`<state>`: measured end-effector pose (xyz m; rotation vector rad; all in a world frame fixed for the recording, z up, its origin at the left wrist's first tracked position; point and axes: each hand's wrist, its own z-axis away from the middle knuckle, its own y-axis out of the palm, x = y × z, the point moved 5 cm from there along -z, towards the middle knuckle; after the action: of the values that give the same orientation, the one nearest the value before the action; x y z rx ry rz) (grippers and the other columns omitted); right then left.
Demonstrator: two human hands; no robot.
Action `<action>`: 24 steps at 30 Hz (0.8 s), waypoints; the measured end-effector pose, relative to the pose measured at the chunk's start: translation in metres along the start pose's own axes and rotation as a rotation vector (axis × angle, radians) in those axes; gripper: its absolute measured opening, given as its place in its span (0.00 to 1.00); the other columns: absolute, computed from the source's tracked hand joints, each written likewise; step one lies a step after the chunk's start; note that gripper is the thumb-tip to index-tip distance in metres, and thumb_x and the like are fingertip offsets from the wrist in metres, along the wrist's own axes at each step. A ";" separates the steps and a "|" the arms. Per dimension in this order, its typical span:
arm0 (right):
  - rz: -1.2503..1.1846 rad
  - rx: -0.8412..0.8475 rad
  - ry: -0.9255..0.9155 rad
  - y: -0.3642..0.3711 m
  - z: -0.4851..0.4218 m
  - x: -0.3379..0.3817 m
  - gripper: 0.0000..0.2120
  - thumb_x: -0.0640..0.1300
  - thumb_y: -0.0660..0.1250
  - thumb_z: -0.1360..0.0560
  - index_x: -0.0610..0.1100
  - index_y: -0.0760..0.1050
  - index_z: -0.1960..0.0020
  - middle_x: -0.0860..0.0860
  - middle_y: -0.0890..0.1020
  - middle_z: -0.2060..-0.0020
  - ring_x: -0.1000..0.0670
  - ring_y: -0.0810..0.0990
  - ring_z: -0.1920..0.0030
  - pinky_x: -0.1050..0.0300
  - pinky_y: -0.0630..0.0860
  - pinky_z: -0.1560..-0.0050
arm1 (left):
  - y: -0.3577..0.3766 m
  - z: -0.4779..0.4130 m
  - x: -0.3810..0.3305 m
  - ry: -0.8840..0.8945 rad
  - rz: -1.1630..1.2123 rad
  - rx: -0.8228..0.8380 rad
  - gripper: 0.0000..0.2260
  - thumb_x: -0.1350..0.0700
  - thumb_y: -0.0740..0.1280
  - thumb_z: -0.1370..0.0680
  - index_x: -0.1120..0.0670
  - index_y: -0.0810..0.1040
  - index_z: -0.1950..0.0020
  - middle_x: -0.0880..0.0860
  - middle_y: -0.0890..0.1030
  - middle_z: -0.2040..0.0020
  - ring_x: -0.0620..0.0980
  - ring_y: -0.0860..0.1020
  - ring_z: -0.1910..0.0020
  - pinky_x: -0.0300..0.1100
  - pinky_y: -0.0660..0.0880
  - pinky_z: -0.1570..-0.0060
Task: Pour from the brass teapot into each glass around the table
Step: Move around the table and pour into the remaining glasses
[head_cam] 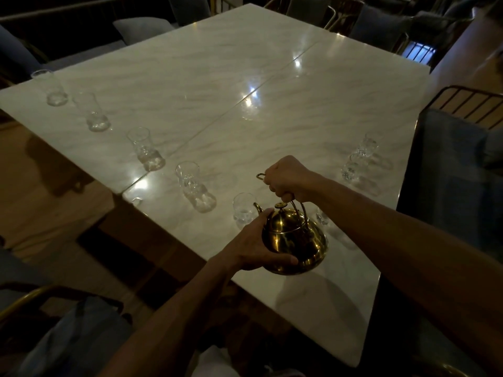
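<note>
Round polished brass teapot point(295, 240) gripped: right hand point(288, 178) clenched on handle, left hand point(251, 244) cupping belly; spout over nearest clear glass point(243, 210); remaining glasses' fill unclear.

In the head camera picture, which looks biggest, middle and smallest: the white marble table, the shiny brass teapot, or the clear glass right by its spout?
1. White marble table, by far the largest.
2. Shiny brass teapot, though nearness to the camera may enlarge it.
3. Clear glass by the spout, smallest.
</note>
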<state>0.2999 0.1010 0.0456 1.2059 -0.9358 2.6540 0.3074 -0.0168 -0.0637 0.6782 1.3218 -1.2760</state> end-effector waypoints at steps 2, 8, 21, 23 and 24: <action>-0.008 -0.004 -0.004 -0.002 0.003 -0.001 0.06 0.35 0.62 0.22 0.39 0.74 0.57 0.46 0.68 0.72 0.53 0.62 0.76 0.62 0.58 0.79 | 0.001 0.000 0.000 0.009 -0.001 -0.003 0.42 0.56 0.81 0.34 0.38 0.56 0.33 0.34 0.70 0.43 0.29 0.72 0.47 0.21 0.71 0.54; -0.027 -0.029 -0.032 -0.006 0.011 -0.003 0.09 0.33 0.61 0.22 0.33 0.78 0.46 0.44 0.72 0.69 0.53 0.64 0.76 0.62 0.59 0.79 | 0.001 0.001 -0.003 0.028 -0.010 -0.024 0.44 0.53 0.83 0.36 0.37 0.58 0.31 0.36 0.72 0.40 0.27 0.73 0.44 0.27 0.74 0.45; -0.190 -0.058 -0.231 -0.019 0.037 -0.021 0.22 0.34 0.62 0.23 0.40 0.70 0.29 0.45 0.76 0.67 0.53 0.69 0.76 0.63 0.64 0.80 | 0.001 0.012 -0.024 0.120 -0.167 -0.102 0.50 0.46 0.84 0.39 0.49 0.61 0.24 0.43 0.73 0.31 0.41 0.72 0.33 0.42 0.74 0.34; -0.220 -0.030 -0.254 -0.018 0.041 -0.015 0.23 0.34 0.62 0.23 0.39 0.68 0.28 0.44 0.75 0.67 0.53 0.68 0.76 0.63 0.63 0.80 | -0.005 0.015 -0.028 0.124 -0.189 -0.124 0.50 0.45 0.83 0.39 0.50 0.61 0.24 0.44 0.73 0.31 0.41 0.73 0.33 0.43 0.74 0.34; -0.226 -0.015 -0.266 -0.016 0.042 -0.010 0.23 0.34 0.62 0.23 0.39 0.67 0.28 0.43 0.74 0.67 0.53 0.67 0.76 0.63 0.63 0.80 | -0.009 0.017 -0.029 0.124 -0.194 -0.141 0.50 0.44 0.83 0.39 0.49 0.61 0.24 0.44 0.73 0.31 0.42 0.73 0.33 0.45 0.75 0.35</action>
<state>0.3390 0.0924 0.0675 1.5861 -0.7936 2.3482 0.3103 -0.0269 -0.0307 0.5472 1.5950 -1.2963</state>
